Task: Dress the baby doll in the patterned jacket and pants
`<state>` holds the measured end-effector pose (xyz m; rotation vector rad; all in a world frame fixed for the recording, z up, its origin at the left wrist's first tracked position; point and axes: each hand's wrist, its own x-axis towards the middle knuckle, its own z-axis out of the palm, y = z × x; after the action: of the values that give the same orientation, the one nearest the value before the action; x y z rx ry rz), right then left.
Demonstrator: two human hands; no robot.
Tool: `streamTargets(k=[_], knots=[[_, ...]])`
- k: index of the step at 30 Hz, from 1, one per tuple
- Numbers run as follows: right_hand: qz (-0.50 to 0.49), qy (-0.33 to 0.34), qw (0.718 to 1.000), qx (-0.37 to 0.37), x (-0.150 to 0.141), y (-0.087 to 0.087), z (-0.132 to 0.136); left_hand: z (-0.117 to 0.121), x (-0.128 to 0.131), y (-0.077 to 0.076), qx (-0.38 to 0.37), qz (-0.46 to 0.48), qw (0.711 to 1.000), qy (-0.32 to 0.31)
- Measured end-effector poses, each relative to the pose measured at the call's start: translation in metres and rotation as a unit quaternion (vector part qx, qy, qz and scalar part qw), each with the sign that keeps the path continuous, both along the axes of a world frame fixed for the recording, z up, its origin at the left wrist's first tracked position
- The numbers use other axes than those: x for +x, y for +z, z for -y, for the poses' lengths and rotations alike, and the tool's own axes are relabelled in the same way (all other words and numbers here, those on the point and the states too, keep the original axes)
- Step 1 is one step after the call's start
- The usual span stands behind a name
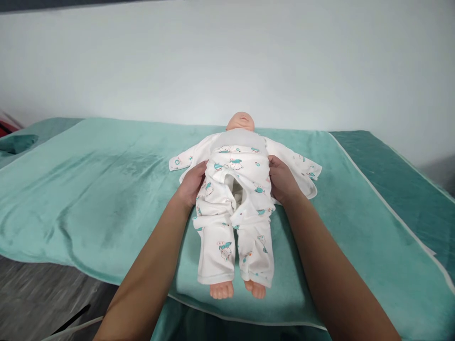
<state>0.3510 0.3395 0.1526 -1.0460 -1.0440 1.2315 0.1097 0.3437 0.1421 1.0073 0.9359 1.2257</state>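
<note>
At the near left we see grey floor (24, 293) with a pale cable (76, 327) across it, and at the near middle dark green fabric (213, 324) hangs below the edge of a pale green blanket (106, 199). On that blanket, in the middle, our doll (240, 122) lies on its back, bare feet (221, 290) towards us, in patterned white trousers (216, 241) with an open crotch. Our left hand (194, 183) and right hand (282, 179) grip the trousers at either side of the waist, fingers partly hidden, and they cover parts of the white top (241, 137) spread beneath. Its sleeves stretch left and right. The blanket is creased on the left; a darker green cover (401, 184) shows on the right. At the far left we notice a red object (9, 127), too little visible to identify. A plain pale wall (227, 61) closes the far side.
</note>
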Motion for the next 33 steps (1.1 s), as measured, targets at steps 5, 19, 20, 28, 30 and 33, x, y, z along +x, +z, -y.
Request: streamTargets(k=[5, 19, 20, 28, 30, 33], knots=[[-0.039, 0.002, 0.999, -0.008, 0.003, -0.002, 0.002, 0.008, 0.004, 0.011, -0.003, 0.012, 1.0, 0.021], [-0.049, 0.05, 0.997, 0.037, 0.005, -0.008, 0.007, 0.014, 0.004, 0.014, 0.04, -0.078, 0.994, 0.058], [-0.04, 0.048, 0.997, 0.043, 0.005, -0.009, 0.007, 0.014, 0.003, 0.013, 0.055, -0.1, 0.992, 0.06], [0.028, 0.024, 0.996, 0.083, 0.002, -0.012, 0.005, 0.012, -0.002, 0.001, 0.119, -0.173, 0.976, 0.054], [0.074, -0.016, 0.991, 0.106, 0.001, -0.013, 0.005, 0.012, -0.001, 0.001, 0.136, -0.182, 0.972, 0.065], [0.13, -0.096, 0.978, 0.135, 0.0, -0.013, 0.004, 0.013, 0.003, 0.001, 0.139, -0.186, 0.967, 0.103]])
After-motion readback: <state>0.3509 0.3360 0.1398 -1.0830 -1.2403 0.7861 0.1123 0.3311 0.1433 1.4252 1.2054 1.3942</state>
